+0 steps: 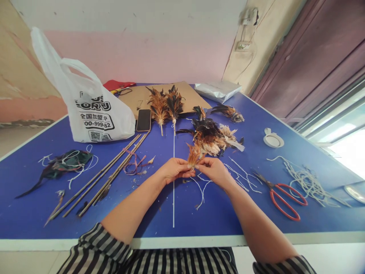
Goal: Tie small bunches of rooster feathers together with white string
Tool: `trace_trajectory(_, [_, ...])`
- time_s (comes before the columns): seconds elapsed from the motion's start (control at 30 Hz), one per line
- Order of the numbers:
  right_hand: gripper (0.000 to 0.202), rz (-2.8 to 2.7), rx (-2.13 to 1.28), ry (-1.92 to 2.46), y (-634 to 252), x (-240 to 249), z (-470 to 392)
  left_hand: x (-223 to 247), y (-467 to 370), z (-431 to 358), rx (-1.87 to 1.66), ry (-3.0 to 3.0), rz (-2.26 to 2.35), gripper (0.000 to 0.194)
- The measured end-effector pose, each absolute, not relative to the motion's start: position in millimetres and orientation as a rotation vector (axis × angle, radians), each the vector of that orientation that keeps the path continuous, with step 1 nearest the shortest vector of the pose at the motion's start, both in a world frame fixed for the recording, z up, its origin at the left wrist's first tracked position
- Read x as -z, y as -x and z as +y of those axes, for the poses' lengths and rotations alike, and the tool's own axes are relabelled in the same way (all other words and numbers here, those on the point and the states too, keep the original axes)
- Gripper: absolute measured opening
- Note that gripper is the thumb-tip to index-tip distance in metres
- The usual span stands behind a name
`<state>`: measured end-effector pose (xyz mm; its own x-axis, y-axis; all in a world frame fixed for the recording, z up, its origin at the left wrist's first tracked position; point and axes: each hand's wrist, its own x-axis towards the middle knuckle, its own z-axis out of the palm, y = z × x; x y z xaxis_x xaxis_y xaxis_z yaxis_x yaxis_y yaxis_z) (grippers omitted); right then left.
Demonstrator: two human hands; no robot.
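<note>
Both hands meet near the middle of the blue table (159, 213). My left hand (178, 169) pinches the base of a small bunch of orange-brown feathers (194, 153) from the left. From the right, my right hand (211, 169) closes its fingertips on the same base. Loose white string ends (203, 194) trail below the fingers. Just behind the bunch lies a pile of black, brown and cream feathers (211, 135). Farther back, two larger feather bundles (160, 104) rest side by side, partly on brown cardboard (134, 99).
Red-handled scissors (288, 198) and tangled white string (310, 182) lie right, near a white tape roll (273, 140). Left are thin sticks (114, 169), dark cloth-like material with string (67, 163), a phone (143, 120) and a white plastic bag (97, 102). A silver packet (218, 90) sits at the back.
</note>
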<state>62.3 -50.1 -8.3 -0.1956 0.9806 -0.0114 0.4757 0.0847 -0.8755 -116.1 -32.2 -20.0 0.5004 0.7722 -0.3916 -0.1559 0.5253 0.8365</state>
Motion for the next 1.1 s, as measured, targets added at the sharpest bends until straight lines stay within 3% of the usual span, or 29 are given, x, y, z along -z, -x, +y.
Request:
trace_trajectory(0.27, [0.02, -1.735, -0.957, 1.446, -61, 19, -48, 18, 116, -33, -0.6, -0.843, 0.87, 0.023])
trace_trajectory(0.67, [0.024, -1.736, -0.974, 1.478, -63, 11, -50, 23, 121, -22, -0.747, -0.722, 0.981, 0.009])
trace_trajectory(0.97, [0.021, -2.403, -0.149, 1.065, -47, -9, -63, 27, 108, -35, -0.617, -1.331, 1.076, 0.021])
trace_trajectory(1.1, [0.019, -2.433, -0.162, 1.099, -58, -16, -53, 29, 104, -45, -0.497, -1.56, 0.97, 0.021])
